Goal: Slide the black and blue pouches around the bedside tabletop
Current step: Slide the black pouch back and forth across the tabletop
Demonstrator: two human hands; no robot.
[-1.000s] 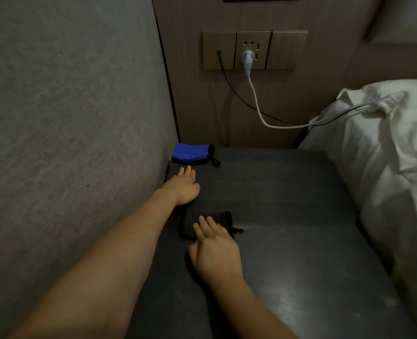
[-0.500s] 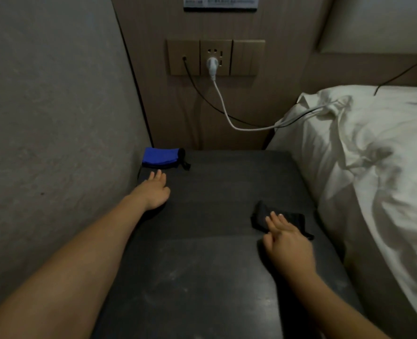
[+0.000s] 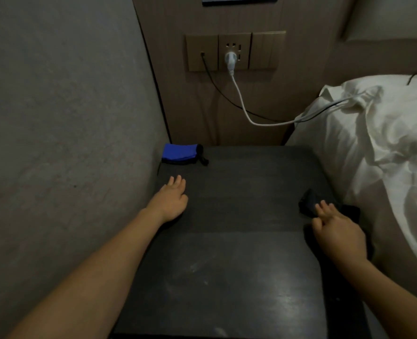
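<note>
The right hand (image 3: 338,232) lay flat, fingers pressing the black pouch (image 3: 311,205) at the tabletop's (image 3: 227,265) three o'clock edge, a grip suited to sliding. The left hand (image 3: 170,200) rested open and empty, just short of the blue pouch (image 3: 180,153) at eleven o'clock.

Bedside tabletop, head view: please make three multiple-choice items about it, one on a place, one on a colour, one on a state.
1. Where does the blue pouch lie on the tabletop?
A. far left corner, by the wall
B. near right corner
C. on the bed

2. What colour is the cable from the plug in the middle socket?
A. red
B. white
C. yellow

3. What is the right hand doing?
A. lifting a pouch in the air
B. resting on the bed
C. lying with its fingers on the black pouch

Key: 1 A, the pouch sits in the corner beyond the left hand. 2 B, a white cable runs down to the bed. 3 C, the fingers overlap the pouch by the right edge.
</note>
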